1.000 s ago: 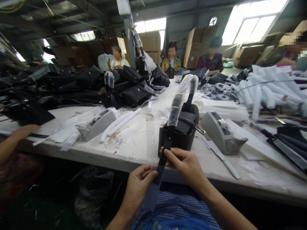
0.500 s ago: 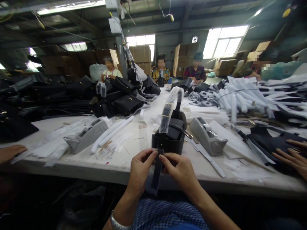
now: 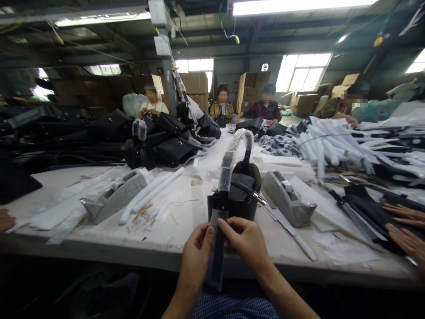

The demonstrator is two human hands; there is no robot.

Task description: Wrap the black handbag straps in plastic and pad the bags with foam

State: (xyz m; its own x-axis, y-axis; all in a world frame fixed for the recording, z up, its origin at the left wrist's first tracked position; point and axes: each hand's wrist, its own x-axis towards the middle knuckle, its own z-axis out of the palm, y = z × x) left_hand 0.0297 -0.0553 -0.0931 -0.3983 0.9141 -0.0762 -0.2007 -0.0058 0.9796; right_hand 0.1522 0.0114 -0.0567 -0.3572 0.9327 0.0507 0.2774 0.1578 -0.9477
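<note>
A small black handbag stands upright at the table's front edge, its curved handle wrapped in clear film. From its near side a flat black strap hangs over the edge toward my lap, apparently covered by a see-through film or sleeve. My left hand pinches the strap's left side between thumb and fingers. On the other side, my right hand grips it slightly higher, thumb flat on the front. A gold-coloured metal clasp sticks out at the bag's right.
Grey tape dispensers stand on both sides of the bag. A metal ruler-like strip lies at right. Black bags are heaped at left, white rolls at right. Other people's hands show at both edges.
The view has tilted upward, so the table appears lower. My left hand now sits lower on the strap, while my right thumb lies against its upper part. The co-worker's hands at right have shifted.
</note>
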